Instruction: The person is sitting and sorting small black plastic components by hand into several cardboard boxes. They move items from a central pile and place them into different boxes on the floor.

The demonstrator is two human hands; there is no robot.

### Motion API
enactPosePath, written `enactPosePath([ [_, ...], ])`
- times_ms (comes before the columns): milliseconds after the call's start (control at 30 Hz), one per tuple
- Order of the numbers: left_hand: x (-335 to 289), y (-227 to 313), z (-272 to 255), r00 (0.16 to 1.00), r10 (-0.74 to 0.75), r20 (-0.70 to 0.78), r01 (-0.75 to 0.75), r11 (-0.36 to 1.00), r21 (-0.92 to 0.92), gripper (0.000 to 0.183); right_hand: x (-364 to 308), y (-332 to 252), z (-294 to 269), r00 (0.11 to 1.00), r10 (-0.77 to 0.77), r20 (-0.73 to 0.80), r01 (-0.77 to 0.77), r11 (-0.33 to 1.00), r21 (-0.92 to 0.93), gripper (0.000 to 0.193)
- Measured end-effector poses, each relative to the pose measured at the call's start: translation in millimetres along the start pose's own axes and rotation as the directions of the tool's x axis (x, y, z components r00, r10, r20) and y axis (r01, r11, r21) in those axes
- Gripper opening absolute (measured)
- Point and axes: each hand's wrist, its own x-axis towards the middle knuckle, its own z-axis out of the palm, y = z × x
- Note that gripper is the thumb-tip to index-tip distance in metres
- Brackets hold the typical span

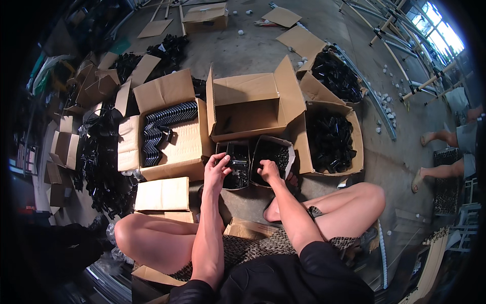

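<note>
Bits (273, 149) lie in the right box (292, 159) under the right hand (268, 171), whose grip is hard to tell, while the left hand (216, 166), set apart, pinches a black piece (236, 150) over the left box (236, 189) just beside.

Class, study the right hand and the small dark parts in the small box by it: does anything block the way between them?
Nothing visible does. The right hand is at the open top of the small box; no flap covers the small dark parts.
</note>
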Motion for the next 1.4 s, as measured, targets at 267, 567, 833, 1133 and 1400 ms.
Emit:
enactPosePath([
  [267, -5.2, 8.1, 9.8, 0.996, 0.068, 0.055, -0.069, 0.997, 0.025, 0.023, 22.8, -42.8, -60.4, 0.99, 0.004, 0.144, -0.115, 0.623, 0.773, 0.012],
  [567, -7.5, 8.9, 16.6, 0.978, 0.206, -0.008, -0.203, 0.968, 0.147, 0.027, -2.1, -128.4, -85.9, 0.939, -0.338, 0.067, 0.2, 0.693, 0.692, 0.022],
  [833, -4.9, 9.7, 16.9, 0.926, 0.378, 0.012, -0.373, 0.907, 0.195, 0.027, -9.2, -149.8, -80.9, 0.965, -0.263, -0.019, 0.236, 0.828, 0.509, 0.02],
  [1133, -4.2, 9.9, 20.5, 0.908, 0.419, 0.013, -0.417, 0.902, 0.111, 0.025, -9.3, -149.1, -70.5, 0.975, -0.221, -0.018, 0.189, 0.786, 0.588, 0.021],
  [1400, 0.1, 10.2, 16.5, 0.903, 0.429, 0.024, -0.429, 0.895, 0.123, 0.024, -6.3, -146.7, -61.3, 0.972, -0.234, -0.036, 0.212, 0.794, 0.57, 0.025],
])
